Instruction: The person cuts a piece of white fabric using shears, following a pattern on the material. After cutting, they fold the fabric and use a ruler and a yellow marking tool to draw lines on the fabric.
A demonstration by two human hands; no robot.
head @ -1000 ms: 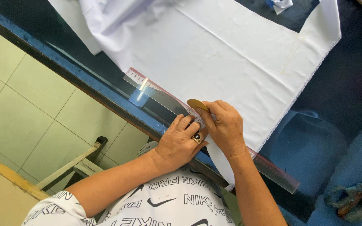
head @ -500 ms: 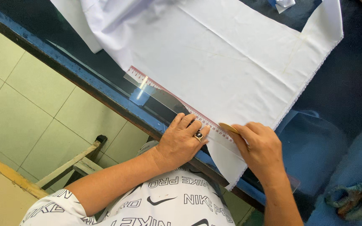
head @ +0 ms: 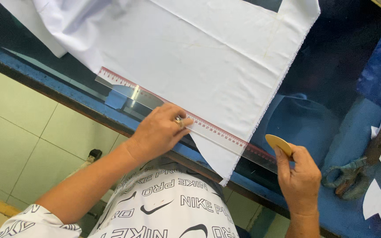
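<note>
Our right hand (head: pixel 300 176), pinching the tan chalk disc (head: pixel 279 144), has run off the white cloth (head: pixel 208 66); that stroke looks finished. Our left hand (head: pixel 162 130) presses flat on the clear ruler (head: pixel 217 130).

Scissors (head: pixel 358 172) block rt edge; dark tabletop (head: pixel 331 88) free.

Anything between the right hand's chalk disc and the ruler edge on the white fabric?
Nothing visible. The right hand holds the chalk disc just off the ruler; the left hand presses the ruler further along.
</note>
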